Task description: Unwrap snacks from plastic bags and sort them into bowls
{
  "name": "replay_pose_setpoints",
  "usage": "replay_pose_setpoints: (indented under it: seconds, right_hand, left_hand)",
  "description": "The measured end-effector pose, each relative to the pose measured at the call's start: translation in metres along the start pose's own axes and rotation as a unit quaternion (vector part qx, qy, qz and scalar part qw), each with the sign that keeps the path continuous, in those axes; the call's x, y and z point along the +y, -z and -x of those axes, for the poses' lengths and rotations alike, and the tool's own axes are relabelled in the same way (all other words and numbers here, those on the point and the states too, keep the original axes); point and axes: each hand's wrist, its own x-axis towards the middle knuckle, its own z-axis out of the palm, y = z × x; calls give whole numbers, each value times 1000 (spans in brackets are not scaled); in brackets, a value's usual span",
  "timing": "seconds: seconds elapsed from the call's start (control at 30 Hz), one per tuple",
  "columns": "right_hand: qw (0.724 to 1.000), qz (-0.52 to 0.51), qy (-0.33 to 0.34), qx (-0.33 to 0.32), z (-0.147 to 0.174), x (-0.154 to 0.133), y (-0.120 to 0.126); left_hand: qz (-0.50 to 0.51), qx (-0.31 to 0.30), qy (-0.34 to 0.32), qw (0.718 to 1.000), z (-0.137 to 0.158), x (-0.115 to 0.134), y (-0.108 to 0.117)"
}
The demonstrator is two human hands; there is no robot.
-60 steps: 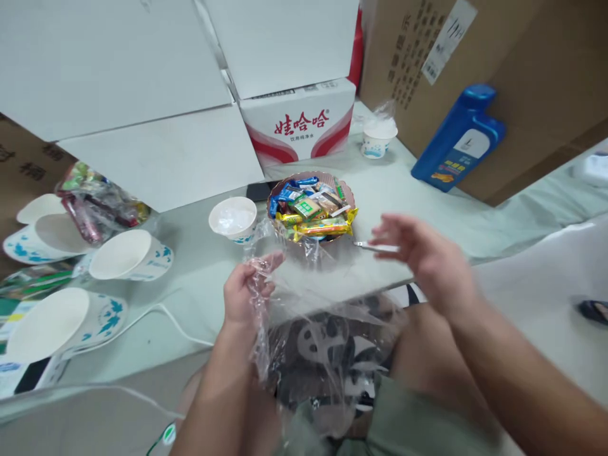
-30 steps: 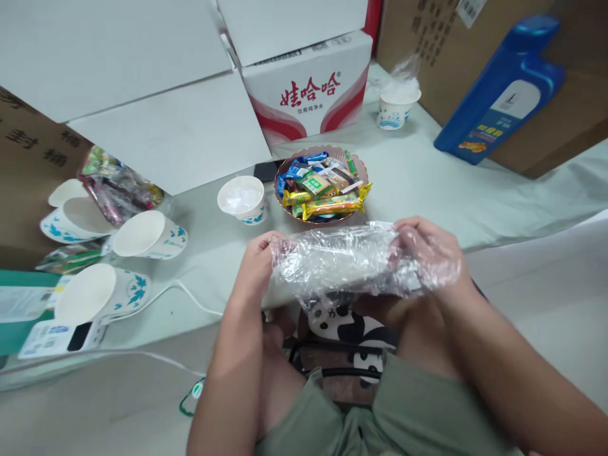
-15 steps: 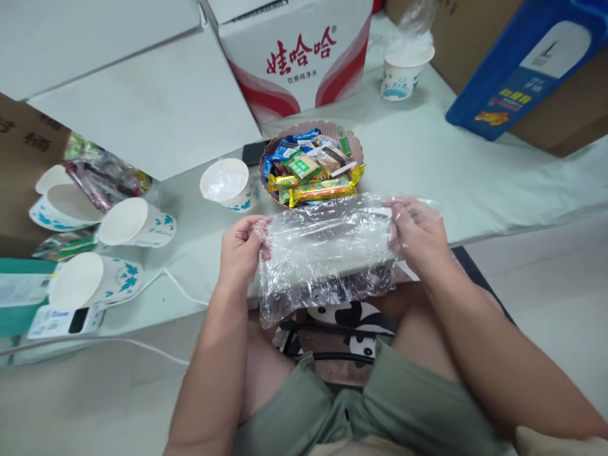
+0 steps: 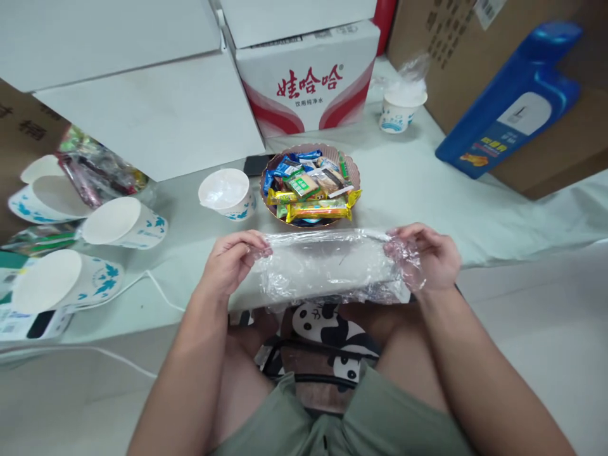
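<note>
My left hand [image 4: 232, 261] pinches one end of a crinkled sheet of clear plastic film [image 4: 327, 263]. At its other end my right hand [image 4: 431, 253] grips the film, with a bunched part hanging by the palm. Stretched between both hands, the film's top edge runs almost straight while its lower part sags over the table's front edge. Just beyond it stands a pinkish ribbed bowl [image 4: 332, 152] filled with wrapped snacks [image 4: 320, 208]. A paper cup [image 4: 241, 206] with clear plastic inside stands left of the bowl.
Several paper cups [image 4: 102, 278] lie tipped at the left near a white cable [image 4: 159, 291]. White cartons [image 4: 304, 88] stand behind. At the back right are a cup stuffed with plastic [image 4: 396, 118], a blue bottle [image 4: 508, 107] and a brown carton [image 4: 560, 152].
The film is lower in view and further from the bowl, which it no longer overlaps. Its upper edge is pulled straighter, and the right hand has turned. The camera view has shifted slightly.
</note>
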Motion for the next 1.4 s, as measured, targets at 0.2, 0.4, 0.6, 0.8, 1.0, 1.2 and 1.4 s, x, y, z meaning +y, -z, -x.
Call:
replay_pose_setpoints:
  seconds: [0.2,0.4,0.6,0.8,1.0,1.2,1.4]
  right_hand:
    - [995,102,0,14,5,9,-6]
    - [975,220,-7,-28,5,16,1]
    - [941,318,89,72,2,15,23]
    - [889,334,311,39,21,3,4]
    - [851,343,68,-391,38,5,-54]
    - [890,279,-116,-341,42,19,-68]
    - [966,193,-99,-139,44,32,-70]
  left_hand:
    - [-41,1,19,999,-1,-8,2]
    - [-126,-120,30,984,2,-13,7]
    - [-98,-146,12,984,3,-14,14]
    - [-43,-244,40,968,14,-3,10]
    - [-22,-403,100,910,41,17,10]
    - [-13,-88,37,995,38,13,14]
    - [45,-131,140,980,31,-19,-24]
